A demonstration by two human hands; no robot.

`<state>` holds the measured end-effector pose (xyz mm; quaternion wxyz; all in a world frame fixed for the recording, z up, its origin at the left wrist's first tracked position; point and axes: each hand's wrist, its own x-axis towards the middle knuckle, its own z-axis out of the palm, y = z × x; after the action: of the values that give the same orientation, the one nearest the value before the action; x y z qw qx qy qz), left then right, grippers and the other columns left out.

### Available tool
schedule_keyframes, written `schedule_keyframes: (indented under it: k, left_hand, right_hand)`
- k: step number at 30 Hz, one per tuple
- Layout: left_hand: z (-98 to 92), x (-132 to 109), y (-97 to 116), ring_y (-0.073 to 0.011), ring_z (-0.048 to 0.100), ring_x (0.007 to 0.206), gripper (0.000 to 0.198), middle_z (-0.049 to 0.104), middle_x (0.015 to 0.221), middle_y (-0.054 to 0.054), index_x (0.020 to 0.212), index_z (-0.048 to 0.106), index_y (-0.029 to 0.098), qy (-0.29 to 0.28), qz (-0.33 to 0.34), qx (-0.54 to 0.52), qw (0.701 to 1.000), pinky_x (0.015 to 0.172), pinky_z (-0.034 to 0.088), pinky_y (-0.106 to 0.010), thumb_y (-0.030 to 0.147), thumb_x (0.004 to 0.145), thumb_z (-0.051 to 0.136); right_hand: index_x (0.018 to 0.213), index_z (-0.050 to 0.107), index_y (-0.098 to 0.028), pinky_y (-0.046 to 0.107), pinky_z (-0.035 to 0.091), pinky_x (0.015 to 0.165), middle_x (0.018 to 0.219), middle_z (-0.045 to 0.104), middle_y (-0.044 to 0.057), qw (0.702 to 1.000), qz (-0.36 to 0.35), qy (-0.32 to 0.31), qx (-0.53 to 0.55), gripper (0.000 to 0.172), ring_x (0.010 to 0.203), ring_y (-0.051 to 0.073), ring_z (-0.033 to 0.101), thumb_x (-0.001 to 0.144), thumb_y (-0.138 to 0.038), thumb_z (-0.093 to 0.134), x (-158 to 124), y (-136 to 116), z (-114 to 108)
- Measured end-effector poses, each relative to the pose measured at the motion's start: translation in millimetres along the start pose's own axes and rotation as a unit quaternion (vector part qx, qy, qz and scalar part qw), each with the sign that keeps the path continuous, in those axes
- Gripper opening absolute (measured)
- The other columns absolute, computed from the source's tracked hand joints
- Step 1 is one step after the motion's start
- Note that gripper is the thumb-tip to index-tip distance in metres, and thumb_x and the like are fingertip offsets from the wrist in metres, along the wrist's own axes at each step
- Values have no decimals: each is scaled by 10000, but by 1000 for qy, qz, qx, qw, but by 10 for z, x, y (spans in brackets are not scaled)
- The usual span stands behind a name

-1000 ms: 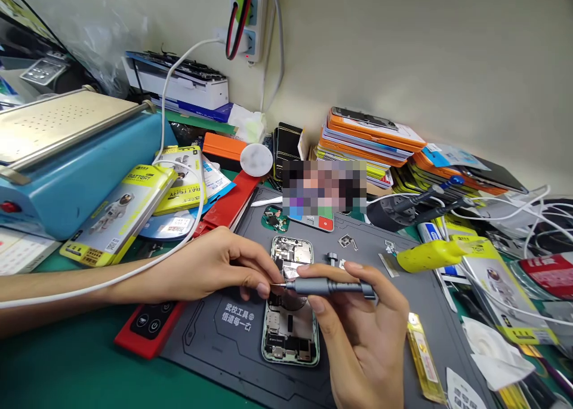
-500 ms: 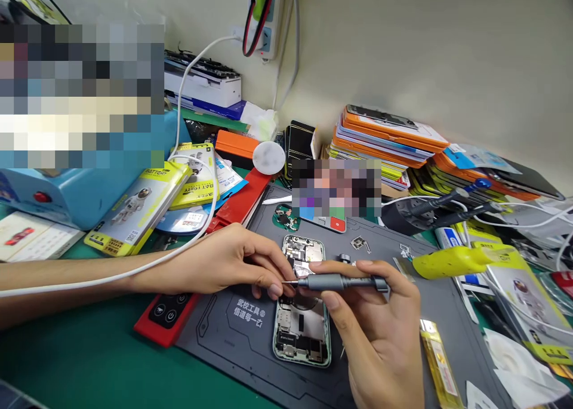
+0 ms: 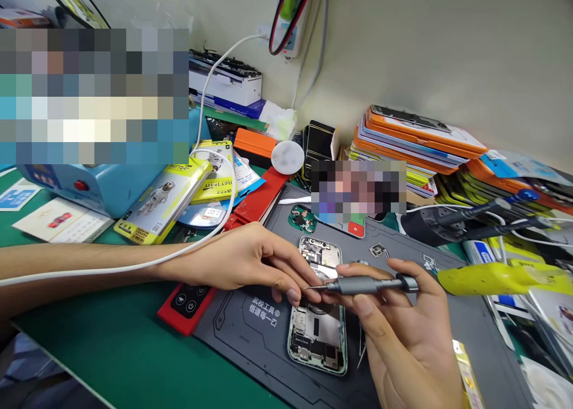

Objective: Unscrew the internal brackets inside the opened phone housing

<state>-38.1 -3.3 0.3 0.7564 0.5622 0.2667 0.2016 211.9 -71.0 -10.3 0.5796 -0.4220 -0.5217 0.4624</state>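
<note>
A slim grey precision screwdriver (image 3: 360, 285) lies level across the fingers of my right hand (image 3: 414, 331), its thin tip pointing left. My left hand (image 3: 248, 260) reaches in from the left, thumb and fingers drawn together at that tip. Whatever sits between them is too small to make out. Beneath both hands an opened smartphone (image 3: 317, 328) with a pale green frame rests on a grey repair mat (image 3: 237, 349). Its inner parts are exposed, and my fingers hide its middle.
A white cable (image 3: 111, 274) runs across my left forearm. Left of the mat are a red device with buttons (image 3: 185, 304) and yellow battery packs (image 3: 163, 200). A small circuit board (image 3: 302, 218), a yellow bottle (image 3: 474, 277) and stacked orange boxes (image 3: 416, 137) lie beyond the phone.
The view has swung left, so everything sits further right in the picture. Both hands and the screwdriver keep nearly the same pose over the phone.
</note>
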Motion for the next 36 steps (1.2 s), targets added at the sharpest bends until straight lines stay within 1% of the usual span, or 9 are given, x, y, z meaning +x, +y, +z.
schedule_keyframes:
  k: [5,7,10,13,19,25,29,33,36]
  left_hand:
    - [-9,19,-18,-177,851,938,169,883,1095,-90,1134,832,159,39,16,21,999,801,656,-214,279,1020,797]
    - [-4,26,-9,-173,844,912,161,883,1075,-92,1095,839,156,41,10,23,999,788,653,-214,282,996,821]
    - [1,33,7,-161,831,889,149,883,1061,-86,1073,850,157,41,6,28,999,780,645,-206,270,978,833]
    - [-4,34,6,-139,812,841,130,883,1068,-75,1076,856,161,38,12,29,999,743,628,-189,248,993,807]
    - [-7,29,-5,-134,799,845,123,879,1082,-73,1082,851,167,36,20,57,998,724,617,-178,248,1017,783]
    - [2,22,16,-146,809,861,148,876,1087,-86,1110,853,149,36,27,80,996,743,629,-185,229,1016,771]
    - [-4,25,16,-136,804,839,156,877,1081,-89,1111,863,146,42,27,75,996,734,625,-172,222,1004,780]
    - [-12,42,-11,-122,799,831,159,880,1080,-84,1118,870,151,39,34,60,997,722,619,-149,223,999,792]
    - [-20,55,-29,-116,793,825,159,881,1082,-81,1118,873,151,38,38,57,997,728,624,-144,227,1005,791]
  right_hand:
    - [1332,571,-338,311,758,772,1122,871,23,999,-21,18,-17,354,859,187,874,1052,-190,731,-8,-2,-9]
    - [1331,572,-341,314,757,783,1136,868,25,999,-29,29,-28,367,912,192,873,1045,-184,740,-21,-2,-11]
    - [1340,566,-349,328,753,831,1171,858,37,998,-35,33,-41,376,1052,206,859,1053,-169,726,-55,2,-20]
    - [1342,565,-355,301,741,861,1189,852,35,998,-44,24,-31,378,1046,184,858,1061,-145,706,-80,2,-16]
    - [1339,560,-355,300,744,869,1193,849,26,998,-55,9,-22,391,946,170,873,1067,-99,677,-85,-18,17]
    - [1367,568,-360,265,732,884,1216,843,29,998,-52,15,-19,411,1010,156,863,1070,-95,673,-89,4,-2]
    - [1365,570,-358,270,728,860,1206,843,40,998,-51,29,-25,401,1033,162,851,1065,-122,695,-117,21,-11]
    - [1337,565,-360,310,730,843,1191,843,41,998,-26,48,-38,381,999,185,854,1050,-177,736,-132,-6,8]
    - [1330,566,-365,322,730,837,1181,846,41,998,-14,45,-31,375,960,185,857,1047,-197,745,-109,-23,24]
